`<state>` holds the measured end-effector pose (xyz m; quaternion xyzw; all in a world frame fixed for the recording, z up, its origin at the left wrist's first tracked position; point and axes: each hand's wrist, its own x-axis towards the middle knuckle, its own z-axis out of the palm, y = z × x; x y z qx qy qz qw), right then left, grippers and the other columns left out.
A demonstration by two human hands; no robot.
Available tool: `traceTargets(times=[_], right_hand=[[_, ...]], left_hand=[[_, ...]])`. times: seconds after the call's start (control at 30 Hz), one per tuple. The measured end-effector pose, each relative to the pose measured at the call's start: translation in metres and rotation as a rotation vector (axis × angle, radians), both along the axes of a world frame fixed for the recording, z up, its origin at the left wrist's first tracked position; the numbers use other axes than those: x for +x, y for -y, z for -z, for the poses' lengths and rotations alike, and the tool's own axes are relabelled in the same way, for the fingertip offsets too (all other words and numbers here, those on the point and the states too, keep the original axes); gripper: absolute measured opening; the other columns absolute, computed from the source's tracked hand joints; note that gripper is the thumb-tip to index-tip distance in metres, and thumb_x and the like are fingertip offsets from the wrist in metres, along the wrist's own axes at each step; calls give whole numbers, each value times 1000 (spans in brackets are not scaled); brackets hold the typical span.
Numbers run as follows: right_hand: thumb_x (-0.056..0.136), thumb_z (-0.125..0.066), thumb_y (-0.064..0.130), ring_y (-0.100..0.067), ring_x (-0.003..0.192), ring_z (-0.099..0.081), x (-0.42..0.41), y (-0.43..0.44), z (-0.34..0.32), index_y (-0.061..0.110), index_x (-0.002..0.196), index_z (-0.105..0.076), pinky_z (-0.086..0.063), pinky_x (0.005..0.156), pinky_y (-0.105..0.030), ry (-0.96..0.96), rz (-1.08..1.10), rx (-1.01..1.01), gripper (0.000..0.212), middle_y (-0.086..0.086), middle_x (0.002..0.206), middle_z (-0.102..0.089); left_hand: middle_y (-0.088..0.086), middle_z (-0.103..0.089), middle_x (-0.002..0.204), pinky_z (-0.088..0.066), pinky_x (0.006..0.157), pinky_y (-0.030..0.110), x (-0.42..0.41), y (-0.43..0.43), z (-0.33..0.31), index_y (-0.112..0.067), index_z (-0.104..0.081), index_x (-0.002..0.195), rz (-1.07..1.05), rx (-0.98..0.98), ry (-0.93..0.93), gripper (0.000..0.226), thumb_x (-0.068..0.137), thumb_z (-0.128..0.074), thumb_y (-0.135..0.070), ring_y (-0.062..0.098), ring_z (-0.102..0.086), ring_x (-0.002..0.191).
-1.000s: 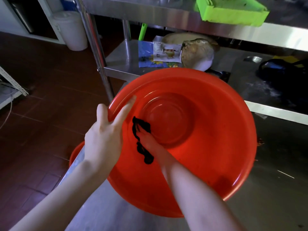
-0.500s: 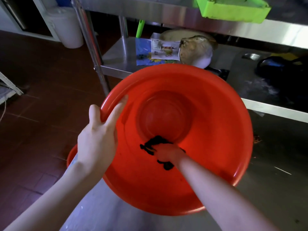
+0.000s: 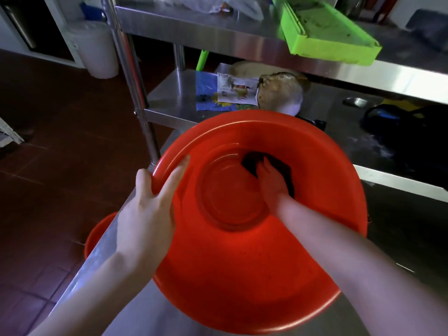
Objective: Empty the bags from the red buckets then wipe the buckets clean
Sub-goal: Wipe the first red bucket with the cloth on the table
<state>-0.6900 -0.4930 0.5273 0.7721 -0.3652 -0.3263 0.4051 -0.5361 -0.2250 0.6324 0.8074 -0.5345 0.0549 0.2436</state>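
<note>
At near edge of steel table [image 3: 138, 318]: red bucket [image 3: 242, 275] tipped up, mouth toward camera, lower rim apparently on table, no bag inside. Clamped at left rim by left hand [image 3: 145, 219], thumb outside, fingers laid straight down inner wall. Pressed flat against far right inner wall: right hand [image 3: 271, 183], fingers together over dark cloth [image 3: 287, 173]; cannot tell whether any fold tucked under palm. Judged mid-wipe, inside only partly covered, outside not yet done.

Likely trouble from here:
- **Twist-out:** only a one-sided rim pinch plus table contact below, so hard scrubbing on opposite wall likely to twist bucket out of thumb clamp or spin it about its lower edge.
- **Drop:** so close to table edge, any slide leftward likely to end on tiled floor [image 3: 48, 190], maybe onto second red bucket [image 3: 97, 236] just below that edge.
- **Cloth slip:** cloth merely pressed, not gripped, so prone to bunching or slipping free on smooth plastic, with bare palm smearing wall.
- **Missed patches:** wall flex under pressure possible, most likely near base ring.
- **Overhead:** green tray [image 3: 327, 37] on upper shelf well apart, low risk unless bucket lifted high.
</note>
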Motion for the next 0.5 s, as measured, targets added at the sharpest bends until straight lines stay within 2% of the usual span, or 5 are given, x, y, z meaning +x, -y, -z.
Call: traceTargets(times=[0.1, 0.23, 0.33, 0.5], right_hand=[[104, -29, 33, -26, 149, -8, 27, 8, -4, 4, 154, -8, -1, 119, -41, -110, -149, -83, 61, -9, 162, -12], [102, -32, 36, -29, 148, -13, 29, 12, -3, 2, 153, -13, -4, 120, -43, -202, -412, -171, 64, -12, 160, -19], [101, -32, 39, -36, 147, -14, 21, -3, -2, 6, 152, -20, -4, 119, -52, -209, -302, -87, 62, -15, 159, -21], [100, -33, 34, -38, 143, -23, -24, -47, 12, 15, 148, -37, -8, 116, -60, -23, 36, 261, 52, -11, 153, -37]], left_hand=[[4, -28, 92, -32, 32, 21, -1, 0, 1, -32, -33, 151, -12, -15, -15, 100, 69, -69, 13, 8, -26, 41], [6, -28, 92, -35, 31, 24, -7, 1, 1, -31, -34, 150, -36, -19, -12, 98, 69, -68, 13, 10, -26, 40], [6, -28, 92, -37, 33, 26, -6, 1, 0, -34, -32, 150, -77, -1, -12, 97, 72, -66, 11, 14, -28, 41], [8, -29, 93, -42, 36, 31, -9, 1, -1, -36, -31, 150, -91, -4, -21, 93, 76, -63, 10, 18, -32, 43]])
